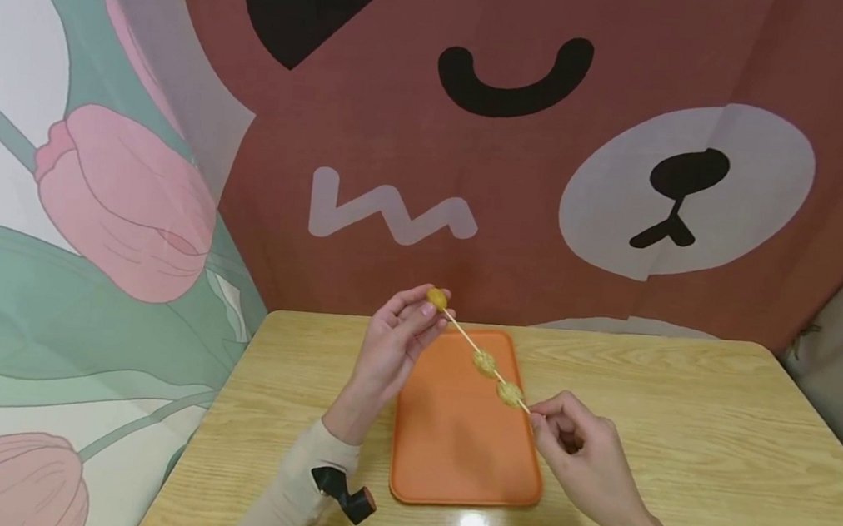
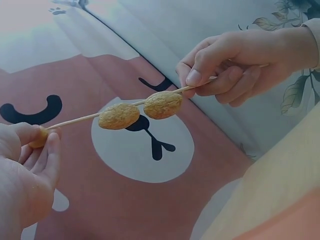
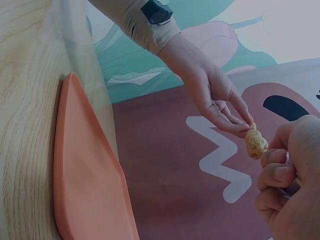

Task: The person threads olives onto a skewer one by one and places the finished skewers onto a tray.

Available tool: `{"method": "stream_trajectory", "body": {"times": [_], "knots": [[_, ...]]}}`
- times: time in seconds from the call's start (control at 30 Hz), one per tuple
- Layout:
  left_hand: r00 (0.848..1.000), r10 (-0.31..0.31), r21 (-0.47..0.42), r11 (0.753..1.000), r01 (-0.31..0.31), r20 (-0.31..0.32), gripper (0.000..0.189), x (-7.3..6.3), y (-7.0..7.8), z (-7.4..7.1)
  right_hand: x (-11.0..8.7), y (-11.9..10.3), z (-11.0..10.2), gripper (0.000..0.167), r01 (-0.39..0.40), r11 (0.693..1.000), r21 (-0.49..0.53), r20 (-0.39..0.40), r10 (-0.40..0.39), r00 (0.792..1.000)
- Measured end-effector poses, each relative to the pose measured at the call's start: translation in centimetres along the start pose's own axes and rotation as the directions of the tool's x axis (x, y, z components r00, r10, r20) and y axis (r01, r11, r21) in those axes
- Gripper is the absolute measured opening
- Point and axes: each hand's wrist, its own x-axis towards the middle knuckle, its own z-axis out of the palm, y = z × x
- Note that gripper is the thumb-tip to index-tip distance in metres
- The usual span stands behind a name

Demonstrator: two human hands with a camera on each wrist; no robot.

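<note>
A thin wooden skewer [image 1: 464, 333] slants in the air over an orange tray [image 1: 457, 458]. Two oval golden-brown balls, one nearer the middle [image 2: 119, 116] and one nearer the right hand [image 2: 163, 105], are threaded on it. My left hand [image 1: 394, 340] pinches a smaller, yellower ball [image 1: 437, 299] at the skewer's far end between thumb and fingers, which partly cover it. At the other end, my right hand [image 1: 588, 457] pinches the stick with thumb and forefinger, just past the nearer brown ball; its other fingers are curled in.
The tray lies flat on a light wood table [image 1: 706, 455]. Behind the table hangs a cloth [image 1: 515, 221] printed with a brown bear, and a tulip-print cloth [image 1: 133, 204] covers the left side. A black device [image 1: 344, 494] is strapped on the left wrist.
</note>
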Motion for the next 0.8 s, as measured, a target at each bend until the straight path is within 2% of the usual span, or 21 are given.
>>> {"method": "stream_trajectory", "body": {"times": [0.53, 0.8], "knots": [[0.992, 0.117, 0.112, 0.986, -0.123, 0.052, 0.025, -0.39, -0.47, 0.16, 0.00, -0.25, -0.04, 0.033, -0.026, 1.000, 0.011, 0.019, 0.026, 0.999], [0.986, 0.137, 0.151, 0.977, -0.150, 0.094, 0.021, -0.63, -0.88, 0.52, -0.01, -0.44, 0.15, 0.031, -0.033, 0.999, 0.016, 0.007, 0.032, 0.999]]}}
